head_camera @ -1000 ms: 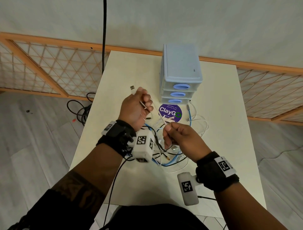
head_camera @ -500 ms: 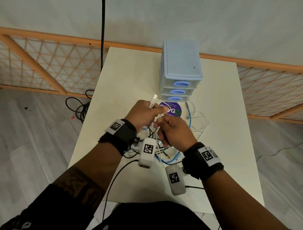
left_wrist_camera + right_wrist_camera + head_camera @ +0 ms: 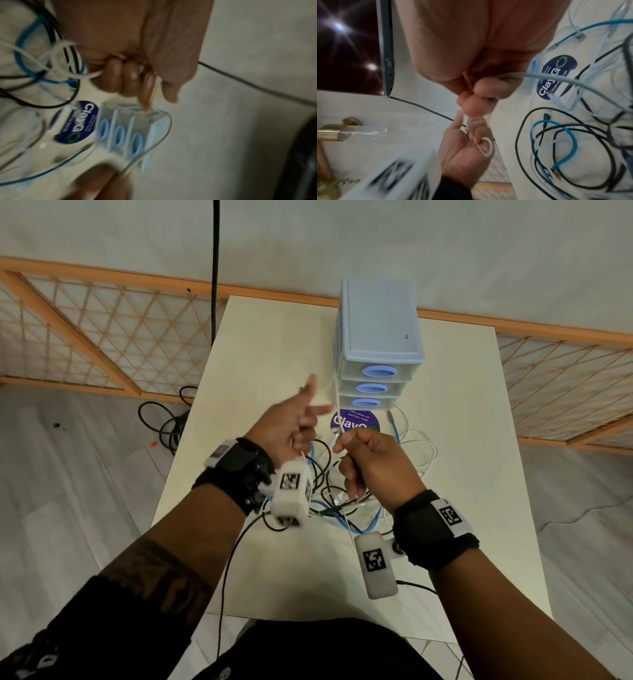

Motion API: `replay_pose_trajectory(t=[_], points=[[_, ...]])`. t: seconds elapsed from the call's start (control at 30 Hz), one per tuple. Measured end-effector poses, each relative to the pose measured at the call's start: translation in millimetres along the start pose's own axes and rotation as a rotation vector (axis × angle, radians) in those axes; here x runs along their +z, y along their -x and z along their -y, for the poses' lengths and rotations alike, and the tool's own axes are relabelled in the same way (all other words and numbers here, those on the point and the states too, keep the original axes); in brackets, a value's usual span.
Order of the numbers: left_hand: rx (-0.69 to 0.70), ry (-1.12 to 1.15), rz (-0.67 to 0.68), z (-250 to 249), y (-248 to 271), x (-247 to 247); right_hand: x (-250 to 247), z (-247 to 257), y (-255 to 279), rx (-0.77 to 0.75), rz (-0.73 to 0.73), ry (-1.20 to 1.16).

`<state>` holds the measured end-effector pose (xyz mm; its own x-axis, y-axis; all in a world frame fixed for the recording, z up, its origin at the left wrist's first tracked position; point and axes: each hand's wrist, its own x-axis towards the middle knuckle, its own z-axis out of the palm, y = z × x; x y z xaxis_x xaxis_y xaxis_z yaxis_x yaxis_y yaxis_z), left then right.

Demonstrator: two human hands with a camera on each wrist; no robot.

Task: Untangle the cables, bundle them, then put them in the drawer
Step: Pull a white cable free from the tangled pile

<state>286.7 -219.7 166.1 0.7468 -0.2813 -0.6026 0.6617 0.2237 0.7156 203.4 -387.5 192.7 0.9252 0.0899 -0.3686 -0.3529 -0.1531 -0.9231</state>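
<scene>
The right hand (image 3: pixel 371 460) is curled into a fist, its grip pinched on a thin white cable (image 3: pixel 337 402) that rises taut from the knuckles toward the drawer unit; in the right wrist view the same smooth, round cord (image 3: pixel 556 79) leaves the fingers (image 3: pixel 488 88) and arcs over the tangle. The left hand (image 3: pixel 291 426) is raised beside it with forefinger and thumb spread, while its other fingers (image 3: pixel 476 129) curl over a small loop of white cable (image 3: pixel 487 148) (the left wrist view is too blurred to add more). Below both hands lies the tangle of cables (image 3: pixel 329 491), glossy black, bright blue and white loops crossing on the pale matte desk (image 3: pixel 260 344). Just beyond sits a round purple sticker (image 3: pixel 356 421), and touching its far edge, the translucent blue plastic drawer unit (image 3: pixel 380 326), three drawers closed, each with an oval handle.
</scene>
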Motion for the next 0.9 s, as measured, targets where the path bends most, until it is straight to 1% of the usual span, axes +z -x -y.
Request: replay_pose_trajectory(t=[0.03,0.07,0.1,0.13,0.17,0.23,0.27,0.33,0.37,0.43,0.47,0.5,0.53,0.57,0.63,0.77,0.9], points=[[0.007,-0.127,0.082,6.4,7.6,6.5,0.0,1.3,-0.9,0.004,-0.006,0.0],[0.059,-0.235,0.126,12.1,13.0,12.5,0.8,1.7,-1.3,0.008,-0.001,0.002],[0.125,-0.298,0.123,14.5,16.0,17.5,1.7,1.6,-1.0,0.014,0.008,0.005],[0.176,-0.304,0.071,13.7,15.6,20.3,2.8,1.1,-0.1,0.023,0.019,0.005],[0.205,-0.264,-0.013,11.1,11.7,18.9,3.3,0.2,1.8,0.032,0.032,-0.002],[0.201,-0.123,-0.18,1.2,0.0,11.1,3.3,-1.7,5.8,0.042,0.06,-0.02],[0.188,-0.051,-0.234,-3.3,-3.0,6.2,3.8,-2.0,7.8,0.042,0.07,-0.022],[0.165,0.002,-0.256,-5.0,-3.1,0.5,5.0,-0.4,10.0,0.041,0.069,-0.01],[0.139,-0.039,-0.224,-1.9,0.1,0.4,5.5,0.9,9.8,0.037,0.056,-0.003],[0.079,-0.174,-0.08,8.6,9.0,5.1,5.6,2.5,7.7,0.027,0.015,0.001],[0.069,-0.23,0.0,14.6,14.6,9.4,5.6,2.9,7.2,0.026,0.002,0.001],[0.079,-0.272,0.052,18.6,18.1,12.6,5.7,2.9,6.9,0.028,-0.004,0.0],[0.099,-0.306,0.065,19.7,19.2,14.7,6.2,2.6,7.0,0.032,-0.004,-0.004],[0.124,-0.332,0.049,18.8,18.9,15.4,7.1,2.1,7.3,0.039,-0.001,-0.016],[0.173,-0.347,-0.026,13.7,16.7,16.7,7.9,1.9,7.9,0.054,0.005,-0.06],[0.229,-0.192,-0.209,-1.9,9.6,14.8,7.8,1.2,10.7,0.044,0.041,-0.109],[0.271,-0.081,-0.302,-9.9,5.2,5.1,6.5,-0.1,15.0,0.023,0.083,-0.139]])
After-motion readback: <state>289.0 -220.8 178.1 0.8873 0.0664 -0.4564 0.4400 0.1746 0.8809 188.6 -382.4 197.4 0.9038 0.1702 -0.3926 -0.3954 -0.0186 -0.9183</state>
